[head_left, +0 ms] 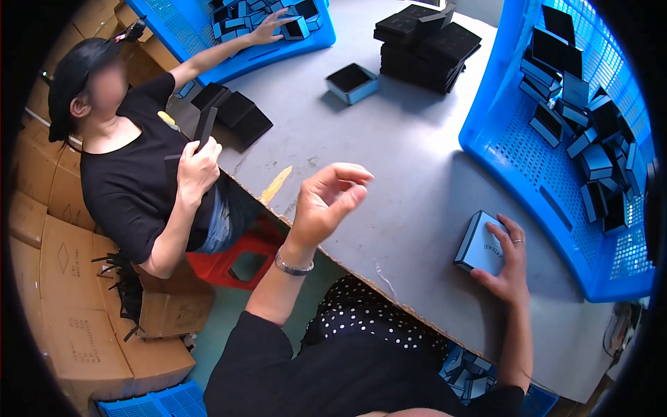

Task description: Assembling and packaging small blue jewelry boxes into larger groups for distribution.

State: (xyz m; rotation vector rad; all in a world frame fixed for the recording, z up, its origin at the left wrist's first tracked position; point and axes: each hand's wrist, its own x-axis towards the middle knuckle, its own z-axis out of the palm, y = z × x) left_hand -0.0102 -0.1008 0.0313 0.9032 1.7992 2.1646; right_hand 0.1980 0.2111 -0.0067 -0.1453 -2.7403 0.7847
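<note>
My right hand (508, 267) grips a small light blue gift box (479, 243) with dark edges and dark print on its top. The box rests on the grey table, thumb at its near side and fingers over its right side. My left hand (328, 205) is raised over the table's near edge, fingers loosely curled and thumb a little apart, with nothing seen between them. Farther off on the table sits a light blue box tray (353, 85) with a dark inside. Behind it rises a stack of black pads (424, 52).
A blue crate (517, 163) of light blue boxes stands tilted at the right; another blue crate (260, 68) is at the far left. A co-worker (135, 156) reaches into that one, holding a black piece. Black pads (240, 121) lie nearby. Cardboard cartons (76, 271) line the left.
</note>
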